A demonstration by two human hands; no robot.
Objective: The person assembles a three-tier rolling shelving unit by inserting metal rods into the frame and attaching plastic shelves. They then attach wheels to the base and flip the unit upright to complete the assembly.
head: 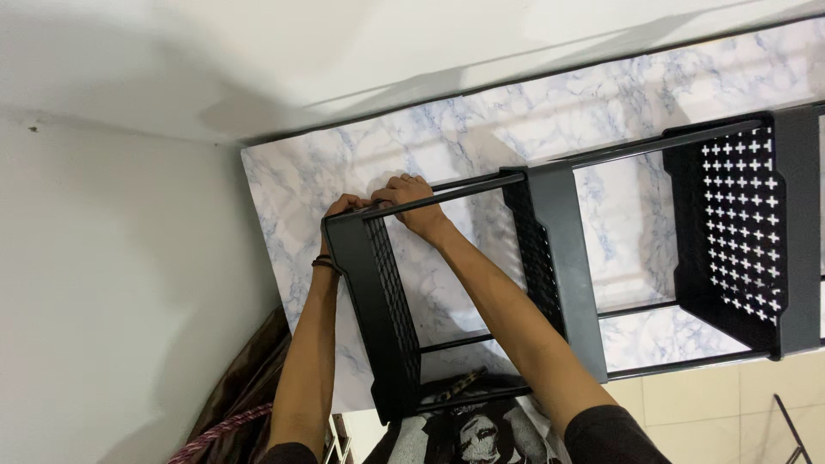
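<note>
Gripping rack (559,258) corner | hands (412,202) | wall (129,283) near left

The rack (567,266) lies on the marble floor (301,198). The left hand (344,208) and right hand (412,202) sit at the rack's left end. The wall (112,283) is left of the rack.

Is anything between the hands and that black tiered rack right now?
Nothing visible. The left hand is already on the corner of the black rack's end basket, and the right hand grips the thin rod beside it. The marble-patterned surface lies behind them.
</note>
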